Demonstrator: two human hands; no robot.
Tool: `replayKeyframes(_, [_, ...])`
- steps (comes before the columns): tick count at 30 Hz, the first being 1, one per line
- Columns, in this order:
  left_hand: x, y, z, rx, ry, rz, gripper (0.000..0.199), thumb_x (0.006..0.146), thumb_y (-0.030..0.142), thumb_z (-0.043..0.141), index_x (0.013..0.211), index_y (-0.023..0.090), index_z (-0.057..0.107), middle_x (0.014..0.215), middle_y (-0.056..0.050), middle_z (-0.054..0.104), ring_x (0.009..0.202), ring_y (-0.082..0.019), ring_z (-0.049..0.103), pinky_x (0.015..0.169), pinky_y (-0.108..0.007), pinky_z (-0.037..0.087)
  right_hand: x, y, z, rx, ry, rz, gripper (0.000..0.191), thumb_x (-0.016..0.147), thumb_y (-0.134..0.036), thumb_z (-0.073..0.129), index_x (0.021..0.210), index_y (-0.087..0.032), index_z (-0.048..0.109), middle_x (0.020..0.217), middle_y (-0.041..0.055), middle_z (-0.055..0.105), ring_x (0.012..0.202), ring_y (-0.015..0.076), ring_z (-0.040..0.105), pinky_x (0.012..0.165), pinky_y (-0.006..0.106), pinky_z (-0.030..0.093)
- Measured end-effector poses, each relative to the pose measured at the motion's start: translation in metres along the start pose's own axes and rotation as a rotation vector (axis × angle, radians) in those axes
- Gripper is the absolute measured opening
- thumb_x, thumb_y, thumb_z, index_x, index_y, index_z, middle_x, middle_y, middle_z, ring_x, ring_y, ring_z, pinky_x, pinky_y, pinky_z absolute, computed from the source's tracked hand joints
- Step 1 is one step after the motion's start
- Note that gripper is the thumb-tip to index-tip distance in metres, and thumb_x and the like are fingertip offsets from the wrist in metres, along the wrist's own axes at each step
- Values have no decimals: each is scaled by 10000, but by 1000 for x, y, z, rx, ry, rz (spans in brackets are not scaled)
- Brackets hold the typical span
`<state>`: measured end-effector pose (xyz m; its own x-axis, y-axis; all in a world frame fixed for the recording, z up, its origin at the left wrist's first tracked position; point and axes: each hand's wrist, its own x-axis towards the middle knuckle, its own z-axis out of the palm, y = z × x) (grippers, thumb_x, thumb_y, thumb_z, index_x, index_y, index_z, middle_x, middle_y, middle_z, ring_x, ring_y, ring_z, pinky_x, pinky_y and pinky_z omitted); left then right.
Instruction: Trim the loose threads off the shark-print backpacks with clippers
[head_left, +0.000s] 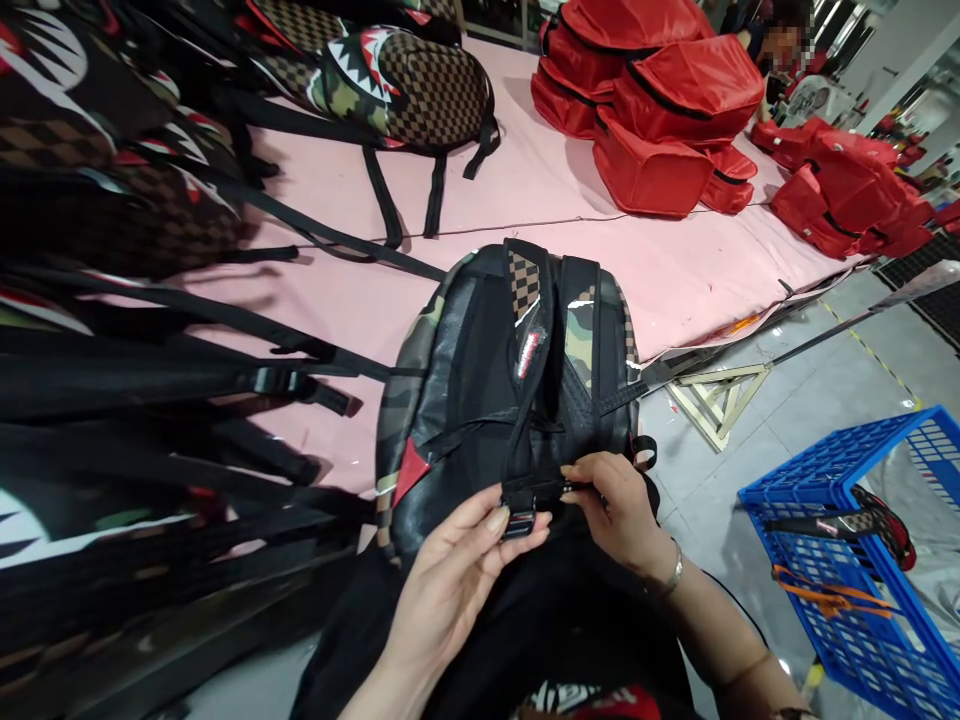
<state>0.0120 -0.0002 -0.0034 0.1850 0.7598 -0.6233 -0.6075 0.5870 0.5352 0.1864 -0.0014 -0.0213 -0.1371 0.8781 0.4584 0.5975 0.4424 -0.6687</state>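
Currently, a backpack [510, 390] with a black back panel, camouflage sides and checkered shoulder straps is laid back-side up at the near edge of a desk [517, 190] covered in pink sheeting, its lower end overhanging toward the person. A black buckle [519, 505] on a strap at the bottom of the backpack is pinched between the thumb and fingers [499, 520] of the left hand [457, 575], which are closed upon it. Just beside the buckle, on its right, a black webbing strap [574, 488] is gripped by the right hand [619, 505], the fingers being curled shut around it; a bracelet [675, 572] is worn at that wrist. Both hands are held close together at the lower end of the backpack, almost touching. To the left of the backpack, a row of similar bags [112, 200] with shark-mouth prints is stacked, and their long black straps are spread across the pink sheeting. Beyond the backpack, at the far side of the desk, another shark-print bag [405, 85] is laid flat. Farther right of that, well apart from the backpack, a pile of red bags [660, 110] is heaped, and a person is partly seen behind the pile. To the right of the backpack, down on the grey floor, a blue plastic crate [862, 560] is placed, with dark straps and an orange strip inside it. Between the crate and the backpack, a pale wooden frame [716, 395] is seen under the desk's edge.
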Motion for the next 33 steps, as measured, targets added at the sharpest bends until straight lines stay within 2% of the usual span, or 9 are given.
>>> replayKeyframes(3, [1,0,-1,9,3,2,395,474,230,863,805,151,664,702,-51,731,740,-305,704,669,-324,612,-1,-1,1,-7,17,11,85,902,-243,519,898,-197,591,850,60,678,797,175,627,685,319,485])
replayKeyframes(9, [2,-2,0,1,-14,22,369,460,226,866,767,154,675,742,-38,736,760,-314,701,651,-327,615,-2,-3,2,-25,-16,-40,161,915,-287,498,1009,-193,589,889,71,678,851,184,622,714,322,493])
replayKeyframes(20, [4,-4,-4,43,-54,36,328,530,253,837,804,164,680,784,-47,739,770,-289,704,680,-318,605,3,-8,1,-138,-29,-90,221,940,-299,434,1029,-180,599,901,85,674,834,182,613,708,317,472])
replayKeyframes(27, [4,-5,-4,77,-47,51,336,531,285,832,811,176,680,808,-23,723,789,-272,699,708,-321,594,3,-9,3,-146,-19,-94,170,937,-270,451,931,-197,605,829,57,682,764,165,612,642,302,435])
replayKeyframes(30, [3,-2,-6,186,-68,81,361,575,332,807,881,187,680,851,-25,715,791,-221,688,734,-281,575,1,-8,0,19,21,-40,112,903,-251,508,958,-201,591,849,54,667,787,167,611,674,300,464])
replayKeyframes(33, [10,9,-7,332,-82,102,456,661,392,740,1064,206,636,1055,-63,691,856,-181,660,749,-238,550,-1,-2,-3,229,74,159,168,852,-231,556,1016,-201,580,852,40,632,750,150,598,657,273,488])
